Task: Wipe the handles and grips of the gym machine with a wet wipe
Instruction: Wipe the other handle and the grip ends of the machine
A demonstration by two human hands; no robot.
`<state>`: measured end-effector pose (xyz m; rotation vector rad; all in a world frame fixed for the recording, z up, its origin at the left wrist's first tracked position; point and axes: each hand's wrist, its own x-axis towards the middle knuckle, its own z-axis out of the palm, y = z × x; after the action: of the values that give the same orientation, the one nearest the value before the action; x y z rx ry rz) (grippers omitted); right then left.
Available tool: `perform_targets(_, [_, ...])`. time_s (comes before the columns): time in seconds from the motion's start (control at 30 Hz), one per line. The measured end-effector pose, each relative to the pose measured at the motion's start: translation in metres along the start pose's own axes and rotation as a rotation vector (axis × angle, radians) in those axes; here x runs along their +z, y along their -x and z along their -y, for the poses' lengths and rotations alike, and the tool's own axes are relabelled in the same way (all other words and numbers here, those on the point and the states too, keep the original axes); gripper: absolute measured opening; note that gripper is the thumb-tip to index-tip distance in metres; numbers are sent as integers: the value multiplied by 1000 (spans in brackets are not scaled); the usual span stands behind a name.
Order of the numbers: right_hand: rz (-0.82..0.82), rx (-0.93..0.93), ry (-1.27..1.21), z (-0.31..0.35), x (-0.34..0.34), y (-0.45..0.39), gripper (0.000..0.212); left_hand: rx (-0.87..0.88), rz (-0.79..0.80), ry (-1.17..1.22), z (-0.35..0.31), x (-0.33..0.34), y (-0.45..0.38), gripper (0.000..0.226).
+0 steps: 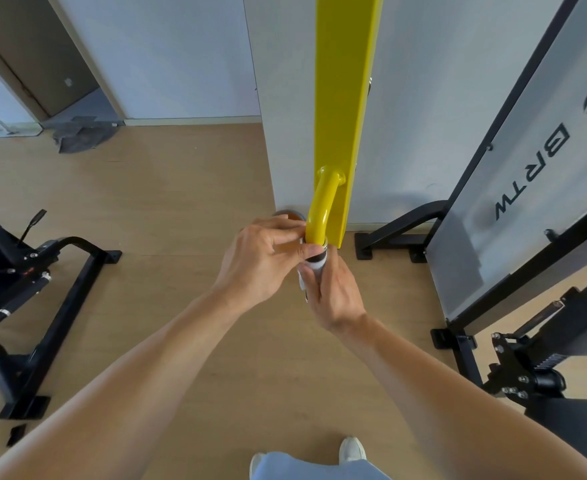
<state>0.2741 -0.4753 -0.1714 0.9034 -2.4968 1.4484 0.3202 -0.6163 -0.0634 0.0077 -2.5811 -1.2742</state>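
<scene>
A yellow machine arm (347, 98) hangs down the middle of the view, and a curved yellow handle tube (321, 209) bends off it toward me. The tube ends in a black grip (319, 258) with a chrome collar. A white wet wipe (302, 277) is wrapped around the grip. My right hand (333, 292) grips the wipe-covered grip from below. My left hand (264, 258) pinches the top edge of the wipe beside the collar. Most of the grip is hidden under my fingers and the wipe.
A grey panelled weight stack (527, 174) with a black frame stands at the right. A black machine frame (53, 292) and seat are at the left. Black floor feet (385, 244) lie just behind the handle. The floor is light wood; a white pillar (285, 98) stands behind the yellow arm.
</scene>
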Motion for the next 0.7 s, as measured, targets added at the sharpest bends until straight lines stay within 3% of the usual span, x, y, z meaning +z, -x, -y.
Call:
perform_targets(0.13, [163, 163, 125, -19, 8, 16, 18, -28, -5, -46, 0, -1, -2, 17])
perform_targets(0.23, [49, 59, 13, -1, -3, 3, 14, -11, -4, -119, 1, -4, -4, 24])
perform_targets(0.37, [-86, -8, -64, 7, 2, -6, 27, -8, -10, -151, 0, 1, -2, 20])
perform_targets(0.5, [152, 195, 151, -22, 15, 17, 26, 8, -37, -192, 1, -1, -4, 20])
perform_targets(0.57, [211, 190, 176, -29, 15, 19, 23, 6, -42, -211, 0, -3, -5, 22])
perform_targets(0.7, [-26, 18, -57, 6, -2, -5, 18, -1, -28, -242, -1, -6, -3, 25])
